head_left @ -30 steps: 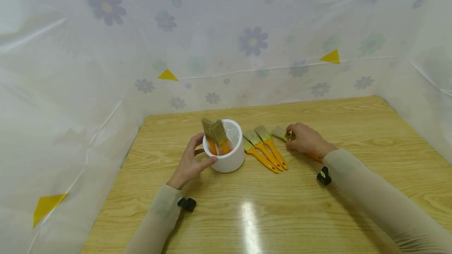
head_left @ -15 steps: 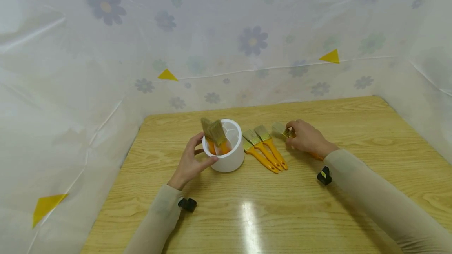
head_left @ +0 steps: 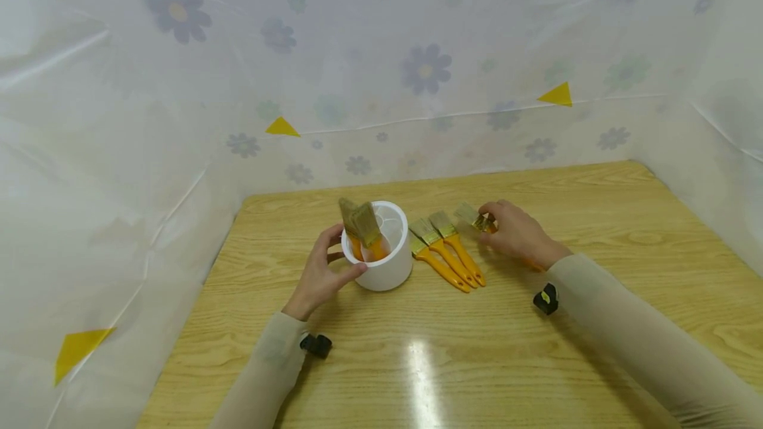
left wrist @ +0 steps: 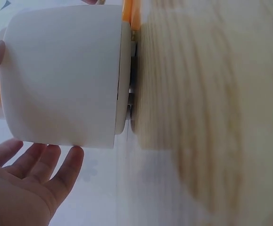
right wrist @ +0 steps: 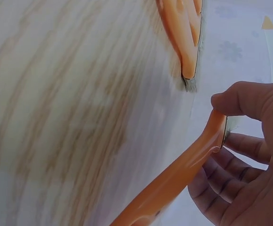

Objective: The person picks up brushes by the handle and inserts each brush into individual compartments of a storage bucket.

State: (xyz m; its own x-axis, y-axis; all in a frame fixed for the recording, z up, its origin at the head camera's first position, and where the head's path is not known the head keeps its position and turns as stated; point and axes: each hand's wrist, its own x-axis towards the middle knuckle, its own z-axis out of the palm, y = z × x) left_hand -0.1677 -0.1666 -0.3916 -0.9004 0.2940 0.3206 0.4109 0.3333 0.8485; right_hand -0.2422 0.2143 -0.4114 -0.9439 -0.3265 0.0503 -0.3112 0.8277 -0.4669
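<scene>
My left hand [head_left: 322, 277] holds a white round brush holder [head_left: 390, 277], thumb at its near rim and fingers round the left side. In the left wrist view, fingertips [left wrist: 72, 155] touch the wall of the holder [left wrist: 63, 75]. Two paintbrushes [head_left: 368, 227] stand in it, bristles up. On the right, my right hand [head_left: 517, 232] pinches another paintbrush [head_left: 467, 213] near its metal collar. The right wrist view shows that brush's orange handle [right wrist: 174, 176] slanting down from my thumb and fingers; whether it touches the table cannot be told.
Three orange-handled paintbrushes [head_left: 453, 265] lie side by side on the wooden table [head_left: 357, 376], between the holder and my right hand. White flowered sheeting [head_left: 357, 71] with yellow triangles closes off the back and sides.
My right hand has shifted slightly up and left in the head view with its paintbrush, whose bristles moved along. My left hand and the holder stay nearly where they were.
</scene>
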